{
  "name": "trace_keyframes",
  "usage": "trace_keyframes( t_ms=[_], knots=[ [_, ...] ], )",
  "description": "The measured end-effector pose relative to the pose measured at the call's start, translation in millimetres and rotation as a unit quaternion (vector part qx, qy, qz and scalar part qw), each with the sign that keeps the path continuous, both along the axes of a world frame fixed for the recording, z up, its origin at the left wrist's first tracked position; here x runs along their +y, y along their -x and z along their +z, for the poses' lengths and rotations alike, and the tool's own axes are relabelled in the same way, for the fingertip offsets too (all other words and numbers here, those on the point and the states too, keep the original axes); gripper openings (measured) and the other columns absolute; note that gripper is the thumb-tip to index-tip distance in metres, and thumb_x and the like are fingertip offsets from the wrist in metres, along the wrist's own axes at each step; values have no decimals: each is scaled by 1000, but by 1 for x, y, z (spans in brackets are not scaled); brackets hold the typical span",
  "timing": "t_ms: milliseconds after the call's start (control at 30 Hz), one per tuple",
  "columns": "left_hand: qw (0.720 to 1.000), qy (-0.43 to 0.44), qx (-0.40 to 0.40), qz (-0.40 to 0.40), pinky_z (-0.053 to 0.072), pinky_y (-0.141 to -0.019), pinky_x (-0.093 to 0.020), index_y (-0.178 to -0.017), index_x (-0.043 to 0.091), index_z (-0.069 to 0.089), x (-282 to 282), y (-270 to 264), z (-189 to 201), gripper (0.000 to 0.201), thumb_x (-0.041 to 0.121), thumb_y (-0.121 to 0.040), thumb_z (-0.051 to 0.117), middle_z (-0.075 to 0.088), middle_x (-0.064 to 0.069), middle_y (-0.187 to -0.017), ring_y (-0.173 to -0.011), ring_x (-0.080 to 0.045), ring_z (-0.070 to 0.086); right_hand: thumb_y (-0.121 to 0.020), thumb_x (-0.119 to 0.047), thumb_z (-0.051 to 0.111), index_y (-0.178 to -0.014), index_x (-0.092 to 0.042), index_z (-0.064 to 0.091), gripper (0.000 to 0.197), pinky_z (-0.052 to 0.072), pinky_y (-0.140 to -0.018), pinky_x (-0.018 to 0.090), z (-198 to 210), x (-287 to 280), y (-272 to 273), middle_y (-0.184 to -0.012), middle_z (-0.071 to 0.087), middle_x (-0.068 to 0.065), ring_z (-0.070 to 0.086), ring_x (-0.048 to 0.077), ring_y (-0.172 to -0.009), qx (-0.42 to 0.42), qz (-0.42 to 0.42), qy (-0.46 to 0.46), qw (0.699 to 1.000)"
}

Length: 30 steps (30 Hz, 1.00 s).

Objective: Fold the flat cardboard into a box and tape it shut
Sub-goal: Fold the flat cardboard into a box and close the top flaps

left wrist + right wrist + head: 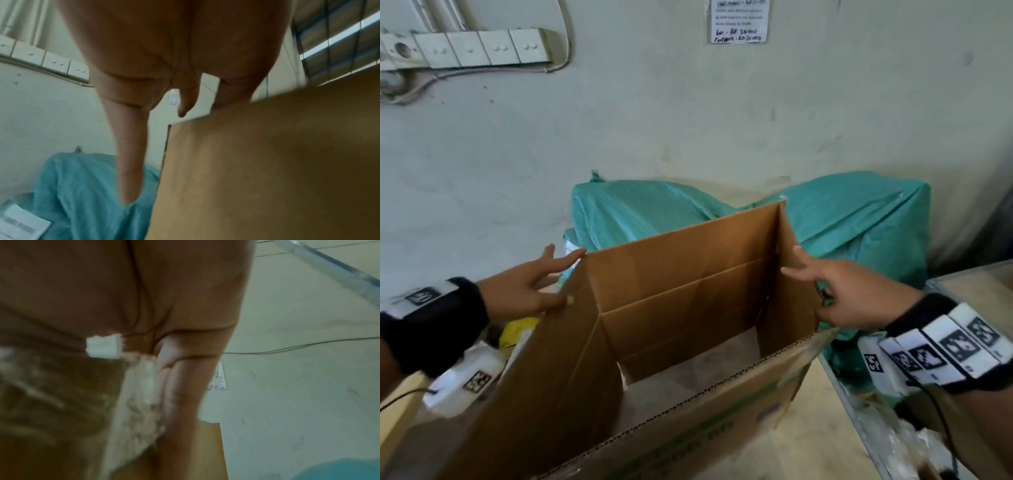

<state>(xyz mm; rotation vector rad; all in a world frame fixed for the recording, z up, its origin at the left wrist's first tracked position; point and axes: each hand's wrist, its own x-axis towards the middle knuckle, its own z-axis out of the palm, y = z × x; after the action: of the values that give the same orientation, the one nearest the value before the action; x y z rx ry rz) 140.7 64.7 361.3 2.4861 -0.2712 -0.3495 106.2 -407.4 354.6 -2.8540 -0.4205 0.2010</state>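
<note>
A brown cardboard box (688,274) stands opened into a square tube on the wooden surface, top flaps up, the floor showing through its open bottom. My left hand (558,281) lies with straight fingers on the outside of the left flap, thumb on its top edge. In the left wrist view the fingers (131,162) hang straight beside the cardboard (267,162). My right hand (808,291) touches the right wall's edge with spread, straight fingers. The right wrist view shows those fingers (185,386) lying along the cardboard (205,451), which carries torn white tape residue.
Two teal plastic-wrapped parcels (640,212) (859,222) sit right behind the box against the wall. A yellow item (517,332) and a white container (472,377) lie at the left. A metal-edged case (962,284) stands at the right. Wooden tabletop (818,428) shows front right.
</note>
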Motion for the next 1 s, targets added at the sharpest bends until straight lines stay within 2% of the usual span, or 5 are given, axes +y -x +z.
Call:
trace_keyframes(
  t_ms=[233, 433, 667, 800, 1000],
  knots=[
    [982, 21, 163, -98, 56, -85, -54, -140, 65, 15, 8, 64, -13, 88, 33, -81, 72, 56, 11, -138, -108, -31, 67, -90, -29, 70, -145, -17, 48, 60, 33, -103, 15, -2, 0, -8, -151, 48, 8, 52, 5, -131, -52, -54, -44, 996],
    [996, -38, 50, 55, 58, -80, -22, -148, 36, 26, -5, 49, -8, 69, 7, -92, 51, 58, 13, -121, -97, -4, 68, -78, -31, 80, -142, -51, 37, 79, 40, -104, 15, 6, -11, 12, -142, 50, -18, 48, -6, -126, 19, 14, 25, 999],
    [993, -80, 9, 84, 35, -113, -34, -154, 23, 19, -37, 28, -18, 70, 9, -91, 46, 27, -4, -159, -140, -20, 37, -51, -83, 68, -133, -79, -3, 108, 39, -105, 11, 1, -15, 28, -144, 30, -35, 38, -14, -129, 97, 44, 2, 994],
    [994, -45, 49, 92, 56, -53, -30, -155, 26, 4, -53, 24, -21, 74, 8, -93, 41, 20, -6, -158, -85, -25, 66, -58, -83, 69, -139, -72, -4, 109, 42, -107, 15, 5, -9, 39, -153, 33, -28, 45, -8, -131, 131, 75, 32, 988],
    [995, 8, 55, 78, 55, -53, -25, -146, 55, -4, -46, 30, -20, 86, 11, -95, 50, 36, -13, -152, -76, -14, 58, -70, -72, 62, -153, -37, -22, 123, 26, -120, 22, 19, 7, 42, -167, 3, -8, 23, 5, -148, 131, 100, 129, 978]
  ],
)
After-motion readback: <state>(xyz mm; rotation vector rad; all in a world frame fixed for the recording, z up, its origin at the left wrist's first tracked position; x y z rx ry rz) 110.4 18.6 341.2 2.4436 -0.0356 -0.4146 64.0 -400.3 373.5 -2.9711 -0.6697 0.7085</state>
